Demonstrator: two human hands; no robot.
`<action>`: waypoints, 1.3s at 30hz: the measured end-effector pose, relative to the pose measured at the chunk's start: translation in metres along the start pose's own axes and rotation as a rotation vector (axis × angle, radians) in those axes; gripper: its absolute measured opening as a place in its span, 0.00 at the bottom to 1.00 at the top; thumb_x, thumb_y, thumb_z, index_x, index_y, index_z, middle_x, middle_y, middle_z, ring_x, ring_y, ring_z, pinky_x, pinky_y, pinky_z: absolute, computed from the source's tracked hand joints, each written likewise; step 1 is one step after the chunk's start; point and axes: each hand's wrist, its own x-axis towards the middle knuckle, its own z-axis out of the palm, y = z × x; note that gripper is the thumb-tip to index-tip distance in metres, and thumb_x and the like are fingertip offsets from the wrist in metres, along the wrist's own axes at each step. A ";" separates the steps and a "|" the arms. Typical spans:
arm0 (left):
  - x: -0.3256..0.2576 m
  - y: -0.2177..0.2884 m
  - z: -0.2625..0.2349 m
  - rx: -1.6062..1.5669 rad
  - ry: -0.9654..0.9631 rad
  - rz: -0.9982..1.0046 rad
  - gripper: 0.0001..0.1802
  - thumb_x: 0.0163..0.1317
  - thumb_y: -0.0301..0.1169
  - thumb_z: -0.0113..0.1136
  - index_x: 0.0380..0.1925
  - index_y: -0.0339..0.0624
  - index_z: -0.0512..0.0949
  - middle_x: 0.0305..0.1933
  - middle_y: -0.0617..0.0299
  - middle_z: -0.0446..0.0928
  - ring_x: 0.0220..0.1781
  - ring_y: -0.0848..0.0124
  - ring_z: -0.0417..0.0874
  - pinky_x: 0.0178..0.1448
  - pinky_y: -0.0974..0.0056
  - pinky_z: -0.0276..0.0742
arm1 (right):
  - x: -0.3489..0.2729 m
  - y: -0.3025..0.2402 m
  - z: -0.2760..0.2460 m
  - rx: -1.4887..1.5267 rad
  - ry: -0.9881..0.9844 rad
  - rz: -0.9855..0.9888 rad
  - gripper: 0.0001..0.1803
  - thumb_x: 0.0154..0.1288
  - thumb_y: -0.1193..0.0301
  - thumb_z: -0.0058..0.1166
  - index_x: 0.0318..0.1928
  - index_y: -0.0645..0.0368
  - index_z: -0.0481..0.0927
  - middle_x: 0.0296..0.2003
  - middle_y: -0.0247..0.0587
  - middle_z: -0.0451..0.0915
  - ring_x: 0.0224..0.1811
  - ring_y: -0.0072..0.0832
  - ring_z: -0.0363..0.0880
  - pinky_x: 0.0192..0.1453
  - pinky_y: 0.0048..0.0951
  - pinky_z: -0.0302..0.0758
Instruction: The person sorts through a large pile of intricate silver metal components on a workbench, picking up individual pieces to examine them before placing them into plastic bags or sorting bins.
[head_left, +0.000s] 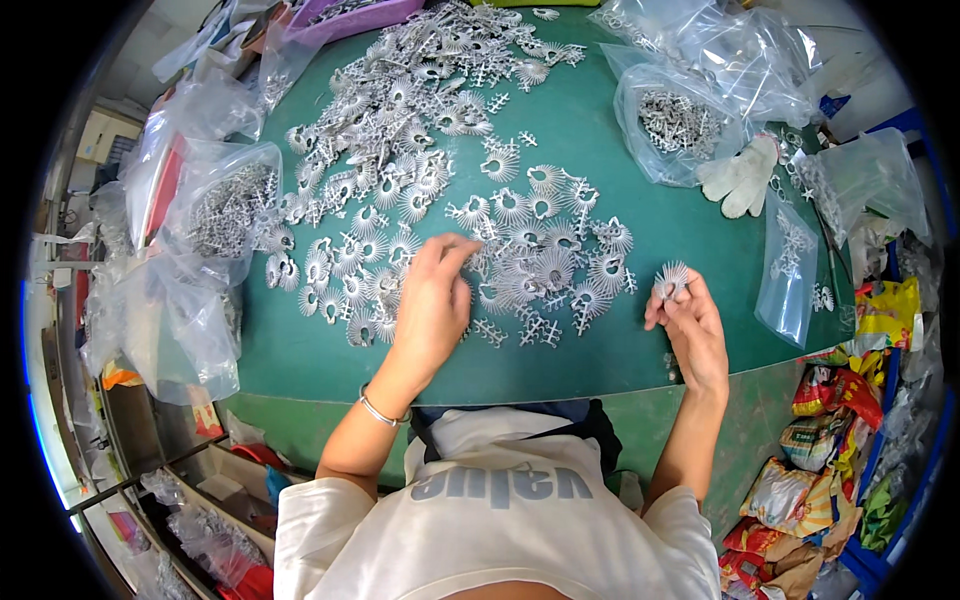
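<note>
Right hand pinches a silver, fan-shaped metal-looking piece with fine radiating spokes.
The piece sits between thumb and fingertips near the close edge of the green tabletop, apart from and to the right of a loose cluster of silver spoked and branching pieces. The left hand, a silver bangle at its wrist, is at that cluster's left side, thumb and fingers drawn toward each other; I cannot tell whether they grip anything. Beyond lies a larger silver heap of similar pieces. Clear plastic bags holding small grey pieces lie on either side, one at left, one at right, with a whitish knitted glove next to the right one.
</note>
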 end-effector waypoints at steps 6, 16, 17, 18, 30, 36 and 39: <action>0.002 0.015 0.006 0.019 0.009 0.098 0.21 0.50 0.20 0.57 0.47 0.39 0.73 0.53 0.51 0.68 0.58 0.52 0.66 0.60 0.53 0.60 | 0.040 -0.002 0.009 -0.336 0.018 -0.184 0.09 0.60 0.77 0.55 0.33 0.58 0.66 0.27 0.34 0.74 0.27 0.19 0.73 0.29 0.19 0.68; 0.020 0.033 0.038 0.045 -0.210 0.394 0.22 0.49 0.24 0.61 0.47 0.39 0.72 0.54 0.55 0.71 0.58 0.61 0.69 0.63 0.46 0.55 | 0.060 -0.003 0.012 -1.235 0.198 -0.432 0.09 0.61 0.72 0.51 0.28 0.65 0.69 0.22 0.50 0.74 0.22 0.52 0.69 0.28 0.44 0.67; 0.020 0.034 0.039 0.077 -0.216 0.415 0.22 0.50 0.24 0.61 0.48 0.39 0.72 0.53 0.55 0.71 0.57 0.60 0.70 0.63 0.47 0.56 | 0.065 0.000 0.009 -1.211 0.222 -0.473 0.09 0.61 0.73 0.51 0.28 0.66 0.70 0.21 0.51 0.73 0.21 0.51 0.69 0.28 0.43 0.67; 0.020 0.033 0.039 0.112 -0.222 0.435 0.22 0.50 0.24 0.61 0.48 0.39 0.72 0.53 0.55 0.71 0.57 0.59 0.70 0.64 0.48 0.56 | 0.069 0.001 0.008 -1.184 0.243 -0.515 0.09 0.61 0.73 0.51 0.28 0.66 0.70 0.21 0.51 0.73 0.21 0.50 0.70 0.27 0.42 0.67; 0.008 0.032 0.045 -1.549 -0.265 -0.667 0.16 0.64 0.23 0.48 0.52 0.35 0.68 0.46 0.58 0.75 0.50 0.71 0.75 0.54 0.65 0.73 | 0.043 0.010 0.049 -0.439 -0.174 -0.242 0.05 0.64 0.75 0.49 0.31 0.64 0.73 0.31 0.28 0.71 0.27 0.11 0.64 0.29 0.15 0.62; 0.010 0.037 0.050 -1.477 -0.113 -0.492 0.21 0.59 0.17 0.52 0.54 0.31 0.65 0.51 0.53 0.73 0.51 0.70 0.76 0.54 0.67 0.74 | 0.055 0.031 0.060 -0.282 -0.101 -0.177 0.07 0.66 0.73 0.49 0.33 0.65 0.74 0.31 0.31 0.74 0.29 0.12 0.67 0.33 0.16 0.66; 0.008 0.039 0.048 -1.217 -0.139 -0.345 0.22 0.55 0.13 0.53 0.52 0.30 0.67 0.53 0.51 0.71 0.51 0.70 0.75 0.54 0.69 0.74 | 0.056 0.019 0.047 -0.229 -0.064 -0.115 0.07 0.66 0.73 0.48 0.34 0.65 0.74 0.35 0.34 0.77 0.30 0.15 0.69 0.35 0.18 0.69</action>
